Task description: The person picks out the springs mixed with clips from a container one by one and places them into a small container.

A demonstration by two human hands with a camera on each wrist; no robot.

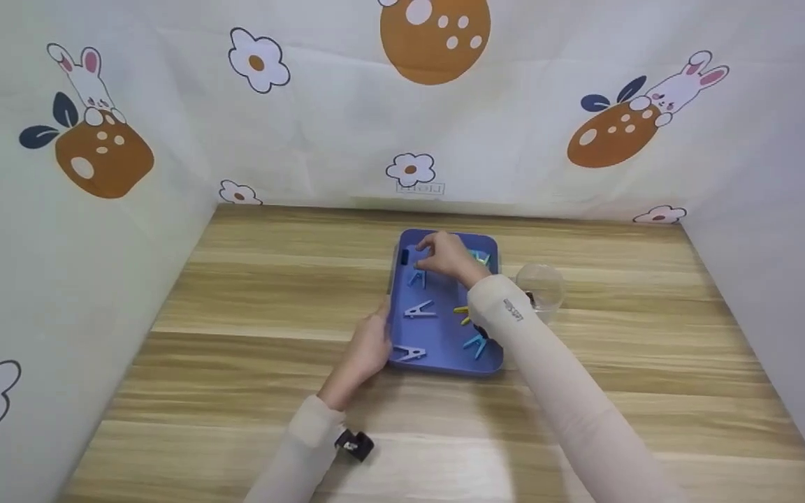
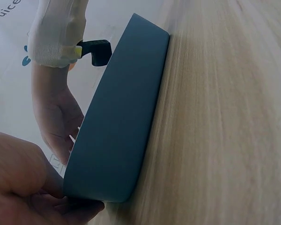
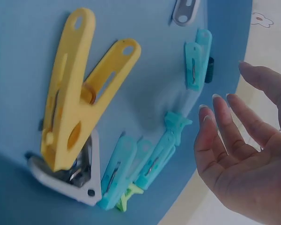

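Observation:
On the wooden table lies a blue tray [image 1: 444, 349] with several clothespins in it. My left hand [image 1: 372, 342] grips the tray's left side, thumb by the rim and fingers at the lower edge in the left wrist view. Over the tray's far part hovers my right hand [image 1: 446, 256], thumb and fingers parted around empty space. Nearest to its fingertips is a light blue clothespin [image 1: 418, 278]. Two pale clothespins, one at mid-tray [image 1: 419, 309], lie along the left. A large-looking yellow clothespin [image 3: 68, 93] and several turquoise clothespins [image 3: 117, 171] show in the right wrist view.
A clear round container [image 1: 546, 283] stands right of the tray, partly behind the right sleeve. A small black object [image 1: 404, 257] is at the tray's far left wall. Printed cloth [image 1: 318, 133] walls in the table at the back and sides.

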